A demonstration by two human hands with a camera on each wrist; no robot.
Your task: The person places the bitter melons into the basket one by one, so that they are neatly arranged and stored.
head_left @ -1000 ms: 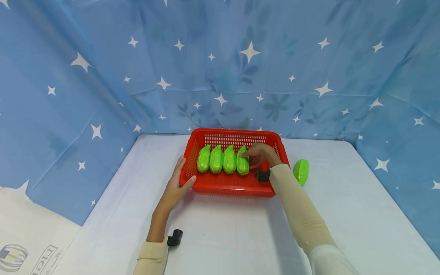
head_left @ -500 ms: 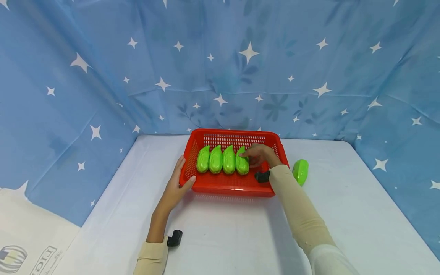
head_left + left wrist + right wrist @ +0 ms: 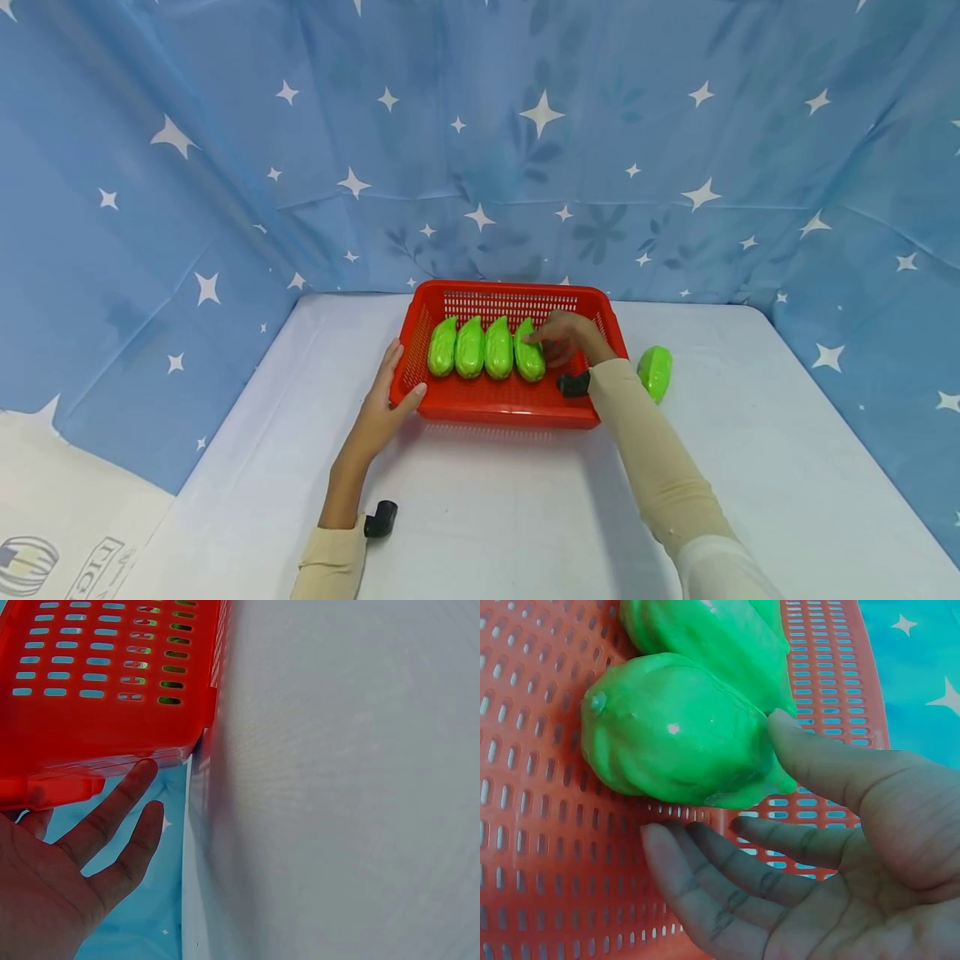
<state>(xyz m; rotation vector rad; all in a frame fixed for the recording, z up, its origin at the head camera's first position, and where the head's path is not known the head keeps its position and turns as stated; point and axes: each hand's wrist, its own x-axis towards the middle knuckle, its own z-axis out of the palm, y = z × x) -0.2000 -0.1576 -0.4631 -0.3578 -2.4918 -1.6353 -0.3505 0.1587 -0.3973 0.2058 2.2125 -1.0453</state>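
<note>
Several glossy green, ridged fruit-like pieces (image 3: 469,347) with pointed tips stand side by side in a red perforated plastic basket (image 3: 510,412). My right hand (image 3: 567,335) reaches into the basket beside the rightmost green fruit (image 3: 530,360). In the right wrist view its thumb (image 3: 817,761) touches that fruit (image 3: 679,735) near the pointed end, while the other fingers curve loosely below with a gap between them and the fruit. My left hand (image 3: 377,417) rests against the basket's left end with spread, fairly straight fingers; the left wrist view shows a fingertip at the basket wall (image 3: 105,727).
Another green fruit (image 3: 656,373) lies on the white tabletop (image 3: 495,517) to the right of the basket, partly behind the right sleeve (image 3: 652,450). A blue curtain (image 3: 480,142) with white stars hangs behind and along the sides of the table.
The rightmost fruit in the basket has tilted slightly, its lower end shifting right, and now stands a little apart from its neighbour. Both hands have stayed nearly still.
</note>
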